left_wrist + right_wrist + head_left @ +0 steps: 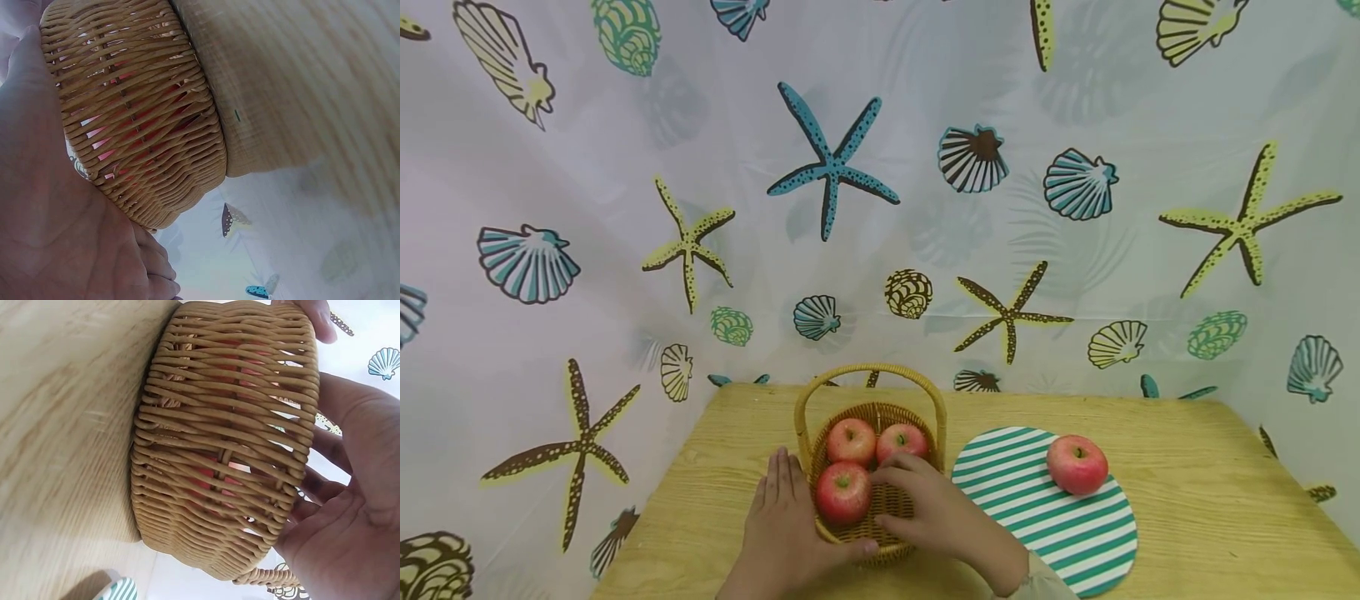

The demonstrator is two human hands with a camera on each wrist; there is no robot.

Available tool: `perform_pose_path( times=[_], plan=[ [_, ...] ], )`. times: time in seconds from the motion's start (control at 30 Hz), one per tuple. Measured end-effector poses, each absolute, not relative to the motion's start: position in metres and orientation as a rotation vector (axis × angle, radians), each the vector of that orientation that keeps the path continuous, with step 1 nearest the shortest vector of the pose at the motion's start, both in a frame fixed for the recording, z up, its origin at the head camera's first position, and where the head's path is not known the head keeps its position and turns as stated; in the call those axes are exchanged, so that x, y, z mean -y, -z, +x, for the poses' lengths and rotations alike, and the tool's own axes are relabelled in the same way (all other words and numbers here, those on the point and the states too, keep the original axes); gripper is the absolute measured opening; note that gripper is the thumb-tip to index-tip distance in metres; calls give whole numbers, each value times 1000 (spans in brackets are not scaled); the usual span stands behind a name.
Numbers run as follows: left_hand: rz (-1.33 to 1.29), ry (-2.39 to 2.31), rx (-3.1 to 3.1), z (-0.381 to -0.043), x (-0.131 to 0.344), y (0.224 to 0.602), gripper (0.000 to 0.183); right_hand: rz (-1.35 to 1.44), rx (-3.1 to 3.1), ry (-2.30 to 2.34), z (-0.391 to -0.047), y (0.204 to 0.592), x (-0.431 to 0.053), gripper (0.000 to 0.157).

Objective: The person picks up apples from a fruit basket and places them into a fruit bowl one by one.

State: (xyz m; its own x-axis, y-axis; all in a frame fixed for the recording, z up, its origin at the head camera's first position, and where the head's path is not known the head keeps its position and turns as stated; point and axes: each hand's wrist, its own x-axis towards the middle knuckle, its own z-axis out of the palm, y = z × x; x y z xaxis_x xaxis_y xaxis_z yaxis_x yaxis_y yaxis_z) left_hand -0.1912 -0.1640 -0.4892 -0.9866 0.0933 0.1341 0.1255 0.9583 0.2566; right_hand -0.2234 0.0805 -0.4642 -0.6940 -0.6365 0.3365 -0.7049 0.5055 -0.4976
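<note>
A pale curtain (pixel 925 242) printed with starfish (pixel 832 165) and shells (pixel 973 158) hangs beyond the wooden table (pixel 722 467); a green-and-white striped mat (pixel 1037 517) lies on its right side.

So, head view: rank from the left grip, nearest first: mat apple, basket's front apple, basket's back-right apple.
1. Front apple, near-left in the basket.
2. Back-right apple, basket's far side.
3. Apple on the mat, farthest right.

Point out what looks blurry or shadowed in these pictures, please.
Head view: fairly even light, the starfish prints clear; left wrist view: basket weave fairly crisp, tabletop soft and blurred toward the right; right wrist view: basket weave crisp too, a dark shadow beside the striped mat.
</note>
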Motion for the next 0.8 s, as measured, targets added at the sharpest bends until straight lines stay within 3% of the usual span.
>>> perform_pose_path(
  times=[0.53, 0.8],
  plan=[
    [-165, 415, 2989, -191, 164, 488, 160, 1186, 2680, -933, -234, 467, -69, 43],
    [-176, 412, 2995, -192, 165, 489, 160, 1191, 2694, -917, -237, 471, -64, 54]
  ],
)
